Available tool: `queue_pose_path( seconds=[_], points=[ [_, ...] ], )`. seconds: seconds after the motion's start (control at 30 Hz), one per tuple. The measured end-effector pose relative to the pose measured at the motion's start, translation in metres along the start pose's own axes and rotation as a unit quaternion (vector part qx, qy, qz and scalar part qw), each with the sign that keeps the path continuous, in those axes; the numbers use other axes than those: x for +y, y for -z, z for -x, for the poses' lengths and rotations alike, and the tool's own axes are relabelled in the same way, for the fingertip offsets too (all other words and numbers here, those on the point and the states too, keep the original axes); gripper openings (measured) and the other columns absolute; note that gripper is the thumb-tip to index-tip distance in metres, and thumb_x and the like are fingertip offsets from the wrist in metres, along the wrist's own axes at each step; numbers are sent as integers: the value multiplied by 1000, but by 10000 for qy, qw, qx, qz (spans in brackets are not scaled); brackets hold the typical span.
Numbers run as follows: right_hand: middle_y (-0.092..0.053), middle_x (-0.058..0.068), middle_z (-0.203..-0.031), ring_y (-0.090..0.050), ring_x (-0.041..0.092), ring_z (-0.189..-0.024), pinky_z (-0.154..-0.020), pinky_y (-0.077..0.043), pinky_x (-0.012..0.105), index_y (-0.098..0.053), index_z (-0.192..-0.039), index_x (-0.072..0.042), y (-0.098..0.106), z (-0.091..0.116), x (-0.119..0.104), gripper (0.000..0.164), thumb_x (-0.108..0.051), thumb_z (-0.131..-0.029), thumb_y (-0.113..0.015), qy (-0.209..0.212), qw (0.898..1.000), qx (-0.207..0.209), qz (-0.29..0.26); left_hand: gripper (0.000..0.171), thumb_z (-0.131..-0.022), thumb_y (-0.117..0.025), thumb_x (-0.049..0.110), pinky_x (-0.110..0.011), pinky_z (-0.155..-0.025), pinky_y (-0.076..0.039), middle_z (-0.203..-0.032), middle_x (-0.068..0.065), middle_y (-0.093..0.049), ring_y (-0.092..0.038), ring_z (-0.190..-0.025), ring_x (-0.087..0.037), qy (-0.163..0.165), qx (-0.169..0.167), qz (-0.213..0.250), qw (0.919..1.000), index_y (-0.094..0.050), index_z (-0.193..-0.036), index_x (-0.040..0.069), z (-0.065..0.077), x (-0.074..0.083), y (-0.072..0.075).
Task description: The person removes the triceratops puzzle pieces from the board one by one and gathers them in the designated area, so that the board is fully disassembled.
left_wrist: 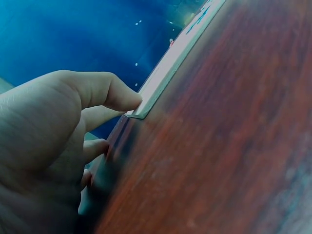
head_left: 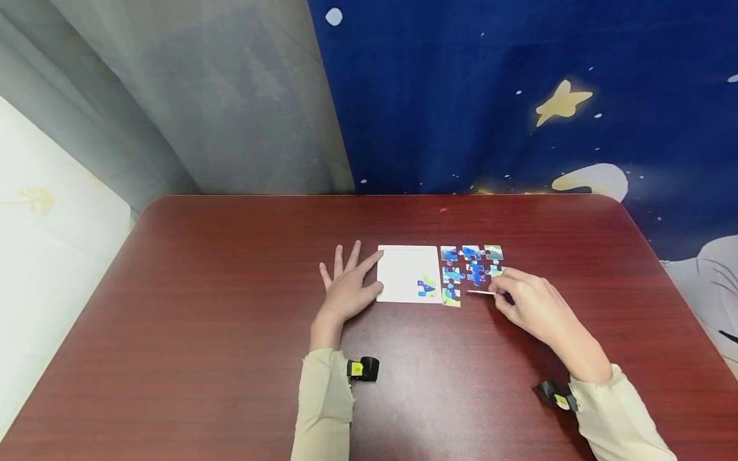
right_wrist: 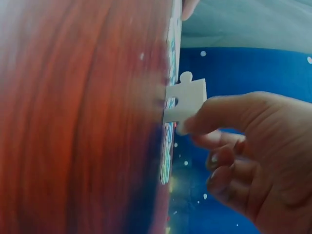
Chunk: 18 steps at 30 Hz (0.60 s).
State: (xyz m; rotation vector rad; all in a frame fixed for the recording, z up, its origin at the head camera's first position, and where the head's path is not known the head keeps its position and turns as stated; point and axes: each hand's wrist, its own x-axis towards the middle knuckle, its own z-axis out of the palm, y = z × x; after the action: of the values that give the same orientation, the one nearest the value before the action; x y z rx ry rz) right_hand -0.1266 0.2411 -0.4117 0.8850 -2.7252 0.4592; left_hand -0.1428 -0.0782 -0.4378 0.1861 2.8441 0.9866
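Note:
A white puzzle board lies flat on the table with one blue-and-green puzzle piece in its lower right part. My left hand is spread at the board's left side, with thumb and index finger touching its edge. In the left wrist view the thumb rests on the board's corner. My right hand pinches a puzzle piece between thumb and fingers; its pale back shows in the right wrist view. That piece is tilted up, seen almost edge-on from the head. Several loose picture pieces lie right of the board.
The reddish-brown table extends around both hands. A small red scrap lies near its far edge. Behind it hang a grey curtain and a blue starry one. At the far right is a pale fabric shape.

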Motion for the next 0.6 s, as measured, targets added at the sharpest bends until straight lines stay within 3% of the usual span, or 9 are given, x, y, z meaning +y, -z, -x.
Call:
queue_pose_path(
  seconds=[0.33,0.6],
  points=[
    [-46,-6,-68,-38,10,-50,-43,-32,28,-55,-69,-16,-6,-3,-10,21,1,-68,-66,-332,9990,-211,213,63,-79,-52,24,-60,-100,16,-155,-3,-12,11,-140,-28,38,105,78,9999,-42,-141,32,2,-3,3],
    [-44,-6,-67,-38,12,-52,-43,-31,28,-53,-72,-16,-4,2,-14,23,1,-70,-68,-574,9961,-617,246,64,-78,-52,25,-60,-100,16,-155,-3,-13,11,-140,-28,-3,55,85,9999,-42,-141,32,0,0,0]
  ],
)
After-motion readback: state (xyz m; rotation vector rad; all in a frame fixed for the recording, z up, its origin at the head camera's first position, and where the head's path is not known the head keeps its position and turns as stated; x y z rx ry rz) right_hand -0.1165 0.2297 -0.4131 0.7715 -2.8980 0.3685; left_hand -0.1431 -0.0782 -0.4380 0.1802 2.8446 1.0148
